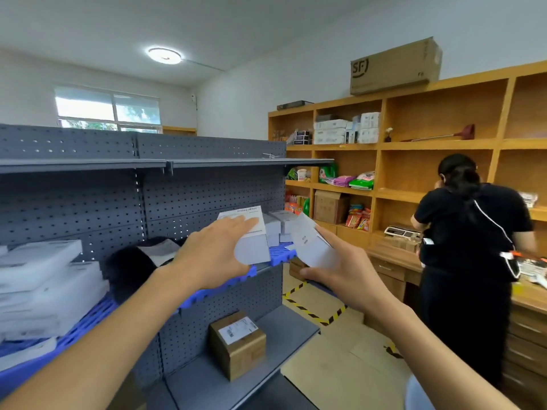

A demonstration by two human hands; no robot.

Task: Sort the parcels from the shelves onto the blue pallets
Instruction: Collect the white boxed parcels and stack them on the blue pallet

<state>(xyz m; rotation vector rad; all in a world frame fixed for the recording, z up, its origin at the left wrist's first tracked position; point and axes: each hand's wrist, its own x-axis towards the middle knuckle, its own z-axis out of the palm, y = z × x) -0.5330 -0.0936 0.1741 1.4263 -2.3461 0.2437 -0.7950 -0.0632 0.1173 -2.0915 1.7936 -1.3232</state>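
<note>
Your left hand lies flat, fingers straight, on a white parcel standing upright on the blue pallet of the grey shelf, label face up. Your right hand grips a second white parcel, long axis tilted up-left, thumb beneath; its far fingers are hidden. More white parcels behind are partly covered.
</note>
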